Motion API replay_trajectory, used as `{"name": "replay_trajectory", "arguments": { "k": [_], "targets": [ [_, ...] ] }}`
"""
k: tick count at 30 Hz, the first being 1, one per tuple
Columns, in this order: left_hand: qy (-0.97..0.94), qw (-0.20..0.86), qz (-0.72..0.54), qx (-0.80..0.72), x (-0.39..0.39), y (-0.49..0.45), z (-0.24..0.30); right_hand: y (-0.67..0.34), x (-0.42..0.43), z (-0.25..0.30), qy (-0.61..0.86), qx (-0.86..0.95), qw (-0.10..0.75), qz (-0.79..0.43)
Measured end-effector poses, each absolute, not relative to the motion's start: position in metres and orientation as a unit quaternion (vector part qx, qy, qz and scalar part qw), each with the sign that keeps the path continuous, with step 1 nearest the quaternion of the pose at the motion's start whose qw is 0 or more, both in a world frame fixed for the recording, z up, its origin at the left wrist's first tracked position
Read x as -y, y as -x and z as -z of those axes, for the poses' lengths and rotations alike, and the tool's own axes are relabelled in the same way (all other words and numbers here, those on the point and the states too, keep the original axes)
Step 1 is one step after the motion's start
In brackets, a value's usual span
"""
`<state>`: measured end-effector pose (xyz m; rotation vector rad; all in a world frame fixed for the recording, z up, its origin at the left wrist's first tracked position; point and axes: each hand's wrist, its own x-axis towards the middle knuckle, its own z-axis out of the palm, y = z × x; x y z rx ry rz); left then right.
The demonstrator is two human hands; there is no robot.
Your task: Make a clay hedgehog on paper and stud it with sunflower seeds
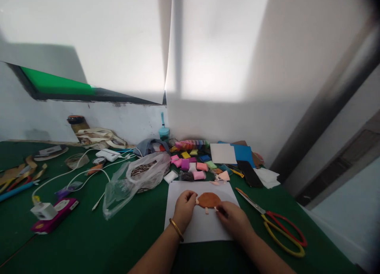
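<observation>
A flat brown clay shape (208, 199) with small pale pieces at its edges lies on a white sheet of paper (202, 226) on the green table. My left hand (184, 208), with a gold bangle at the wrist, has its fingers curled and touches the shape's left edge. My right hand (233, 216) is closed in a pinch at the shape's right edge; what its fingertips hold is too small to name.
Several coloured clay packets (192, 163) lie behind the paper. Red and yellow scissors (276, 224) lie at the right. A clear plastic bag (139, 177), white cables (86, 173), a white charger (44, 210) and coloured foam sheets (237, 153) crowd the table.
</observation>
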<state>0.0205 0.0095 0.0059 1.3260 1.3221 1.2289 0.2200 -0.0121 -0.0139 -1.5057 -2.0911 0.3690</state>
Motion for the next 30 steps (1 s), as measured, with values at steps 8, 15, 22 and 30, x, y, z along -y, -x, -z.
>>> {"name": "replay_trajectory", "arguments": {
  "k": [8, 15, 22, 30],
  "targets": [
    [-0.573, 0.391, -0.479, -0.537, -0.008, -0.019, -0.007, -0.218, 0.016, 0.010, 0.567, 0.770, 0.270, -0.111],
    [-0.807, 0.128, -0.316, -0.482, 0.016, -0.033, -0.013, -0.221, 0.014, 0.015, 0.575, 0.769, 0.256, -0.112],
    [-0.850, 0.066, -0.236, -0.466, 0.020, -0.041, -0.003, -0.219, 0.017, 0.012, 0.582, 0.764, 0.254, -0.112],
    [-0.870, 0.045, -0.260, -0.417, 0.015, -0.045, 0.010, -0.226, 0.015, 0.016, 0.582, 0.756, 0.269, -0.134]
  ]
}}
